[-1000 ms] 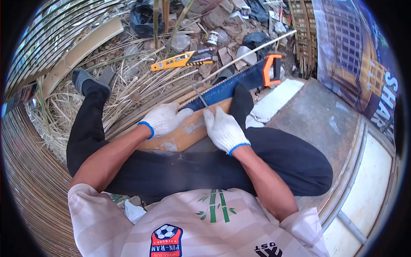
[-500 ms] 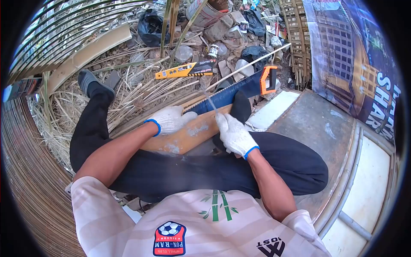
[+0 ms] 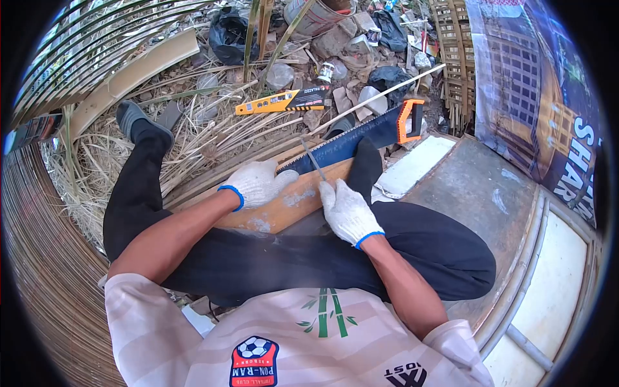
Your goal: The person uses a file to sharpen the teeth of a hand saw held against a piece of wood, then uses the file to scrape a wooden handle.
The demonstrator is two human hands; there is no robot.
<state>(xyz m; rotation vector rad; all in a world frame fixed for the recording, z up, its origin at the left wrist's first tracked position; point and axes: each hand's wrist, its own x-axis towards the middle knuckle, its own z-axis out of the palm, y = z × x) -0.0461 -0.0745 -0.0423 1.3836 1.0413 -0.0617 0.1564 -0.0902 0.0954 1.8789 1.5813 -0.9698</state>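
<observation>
A handsaw with a dark blue blade (image 3: 342,147) and an orange and black handle lies slantwise along a wooden board (image 3: 290,201), its toothed edge facing away from me. My left hand (image 3: 255,184), in a white knit glove with blue cuff, is closed over the blade's tip end at the board, the thumb along the blade. My right hand (image 3: 350,211), gloved alike, grips a thin metal file (image 3: 314,160). The file crosses the blade, its far end reaching past the teeth. The file's near end is hidden in my fingers.
A yellow and black saw sleeve (image 3: 280,102) lies on straw beyond the blade. A long thin stick (image 3: 387,92) runs behind the saw. My foot (image 3: 369,158) is against the blade. A bucket (image 3: 319,18) and rubble lie farther off; a board panel (image 3: 467,193) is at right.
My right hand has drawn back slightly towards me with the file, whose tip now sits closer to the teeth. My left hand stays on the blade's end.
</observation>
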